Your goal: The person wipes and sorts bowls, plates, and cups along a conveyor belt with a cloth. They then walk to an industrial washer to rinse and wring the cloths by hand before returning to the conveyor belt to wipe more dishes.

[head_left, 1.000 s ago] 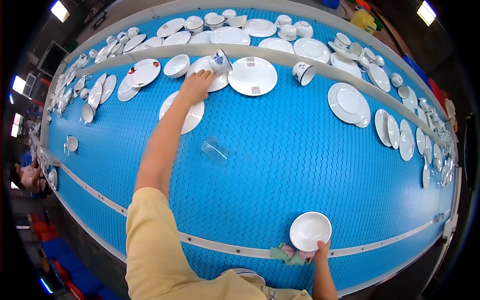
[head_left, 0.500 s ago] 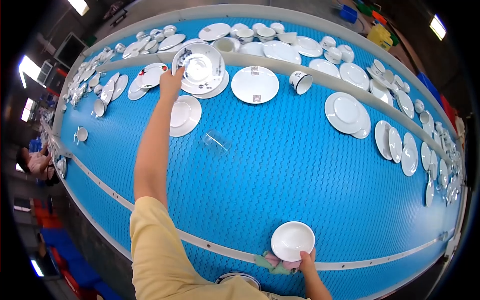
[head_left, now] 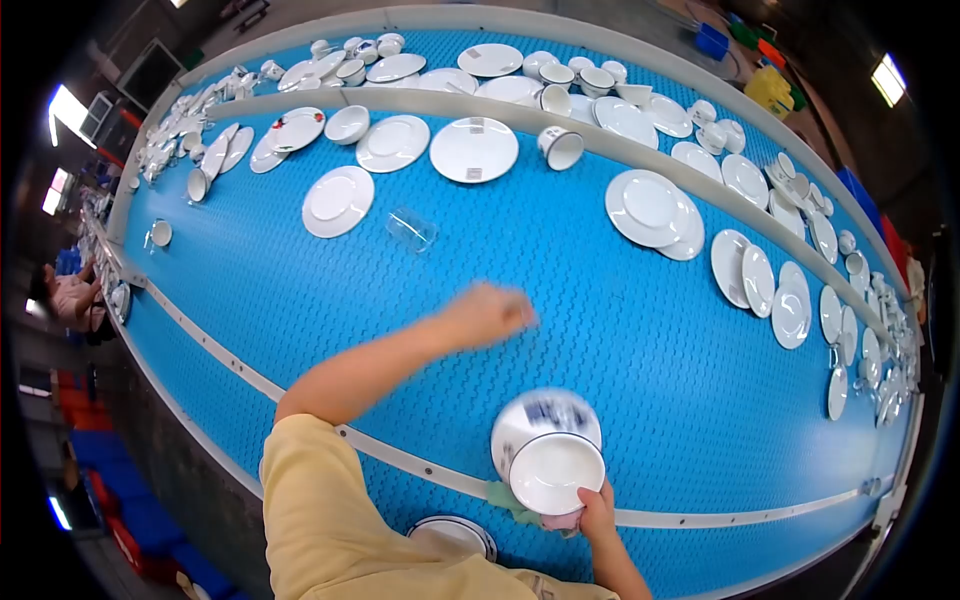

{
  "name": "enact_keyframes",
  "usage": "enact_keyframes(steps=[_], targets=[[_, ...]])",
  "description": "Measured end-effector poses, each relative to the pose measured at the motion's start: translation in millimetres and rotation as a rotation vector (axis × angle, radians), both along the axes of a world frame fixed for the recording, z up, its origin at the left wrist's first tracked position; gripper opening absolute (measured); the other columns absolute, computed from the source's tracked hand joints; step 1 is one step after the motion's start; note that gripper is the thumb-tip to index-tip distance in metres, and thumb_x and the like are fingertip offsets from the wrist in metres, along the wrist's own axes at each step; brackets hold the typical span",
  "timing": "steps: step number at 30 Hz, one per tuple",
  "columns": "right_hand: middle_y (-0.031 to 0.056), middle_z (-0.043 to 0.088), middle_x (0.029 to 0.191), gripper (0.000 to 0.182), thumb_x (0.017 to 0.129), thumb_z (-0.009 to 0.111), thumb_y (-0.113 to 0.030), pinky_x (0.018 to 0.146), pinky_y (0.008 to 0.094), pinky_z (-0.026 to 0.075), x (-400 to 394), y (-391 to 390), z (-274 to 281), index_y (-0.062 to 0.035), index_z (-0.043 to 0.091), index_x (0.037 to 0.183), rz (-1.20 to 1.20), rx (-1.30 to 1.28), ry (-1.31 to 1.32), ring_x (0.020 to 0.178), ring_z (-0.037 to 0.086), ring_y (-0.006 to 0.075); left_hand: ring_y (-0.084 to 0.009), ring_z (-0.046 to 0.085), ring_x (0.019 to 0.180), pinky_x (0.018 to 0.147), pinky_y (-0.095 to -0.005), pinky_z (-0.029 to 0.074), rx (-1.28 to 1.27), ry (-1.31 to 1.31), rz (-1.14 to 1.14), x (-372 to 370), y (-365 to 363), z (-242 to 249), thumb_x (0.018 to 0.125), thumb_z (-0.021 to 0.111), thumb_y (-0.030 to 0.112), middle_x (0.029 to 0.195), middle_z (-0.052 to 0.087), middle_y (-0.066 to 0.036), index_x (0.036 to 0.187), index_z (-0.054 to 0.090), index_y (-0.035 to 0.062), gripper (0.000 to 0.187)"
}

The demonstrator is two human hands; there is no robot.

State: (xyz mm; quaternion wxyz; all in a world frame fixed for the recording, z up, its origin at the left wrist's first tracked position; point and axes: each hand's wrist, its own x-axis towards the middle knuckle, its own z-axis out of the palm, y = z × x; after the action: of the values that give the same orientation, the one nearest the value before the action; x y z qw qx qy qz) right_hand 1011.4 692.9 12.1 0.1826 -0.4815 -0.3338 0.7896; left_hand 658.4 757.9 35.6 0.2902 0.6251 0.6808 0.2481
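Note:
My right hand (head_left: 597,510) grips a plain white bowl (head_left: 557,474) by its lower right rim. Behind that bowl, partly covered by it, is a white plate with blue decoration (head_left: 546,413), blurred. A green and pink cloth (head_left: 515,500) shows under the bowl. Over the middle of the blue belt (head_left: 640,350) is my left hand (head_left: 492,312), smeared by motion and apart from the dishes; its fingers cannot be made out clearly.
A clear glass (head_left: 411,230) lies on the belt beyond my left arm. White plates (head_left: 474,150) and a cup (head_left: 561,148) line the far divider. A blue-rimmed dish (head_left: 453,537) is near my body. Another person (head_left: 75,298) is at far left.
My left hand has come back from the far row toward me, away from the blue-patterned dish. That dish now sits behind the bowl in my right hand. The belt items appear shifted.

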Motion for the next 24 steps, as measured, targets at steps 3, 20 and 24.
enact_keyframes(steps=[3,20,24], targets=[[0.0152,0.053,0.112,0.051,0.070,0.047,-0.009,0.091,0.0307,0.039,24.3,-1.9,1.9,0.0061,0.044,0.118,0.052,0.149,-0.133,0.102,0.052,0.0233,-0.0331,0.058,0.088,0.078,-0.0403,0.046,0.258,0.172,0.567,-79.0,49.3,2.3,0.078,0.052,0.017,0.097,0.060,-0.018,0.095,0.060,0.0053,0.022],[0.0154,0.045,0.123,0.071,0.060,0.045,-0.006,0.099,0.0343,0.031,190.0,-39.2,0.2,-0.0003,0.032,0.130,-0.343,0.168,-0.245,0.115,0.042,0.0260,-0.0334,0.054,0.082,0.078,-0.0405,0.044,-0.074,0.679,0.212,-195.4,-58.0,-53.1,0.061,0.062,0.007,0.092,0.057,-0.018,0.112,0.052,0.0052,0.052],[0.0151,0.047,0.121,0.068,0.060,0.047,-0.005,0.098,0.0351,0.034,213.1,-47.8,-11.3,0.0034,0.035,0.126,-0.429,0.242,-0.317,0.113,0.044,0.0256,-0.0408,0.042,0.104,0.090,-0.0453,0.037,-0.031,0.485,-0.091,-16.6,-142.8,3.8,0.053,0.069,0.014,0.112,0.045,-0.023,0.114,0.050,0.0043,0.065]])
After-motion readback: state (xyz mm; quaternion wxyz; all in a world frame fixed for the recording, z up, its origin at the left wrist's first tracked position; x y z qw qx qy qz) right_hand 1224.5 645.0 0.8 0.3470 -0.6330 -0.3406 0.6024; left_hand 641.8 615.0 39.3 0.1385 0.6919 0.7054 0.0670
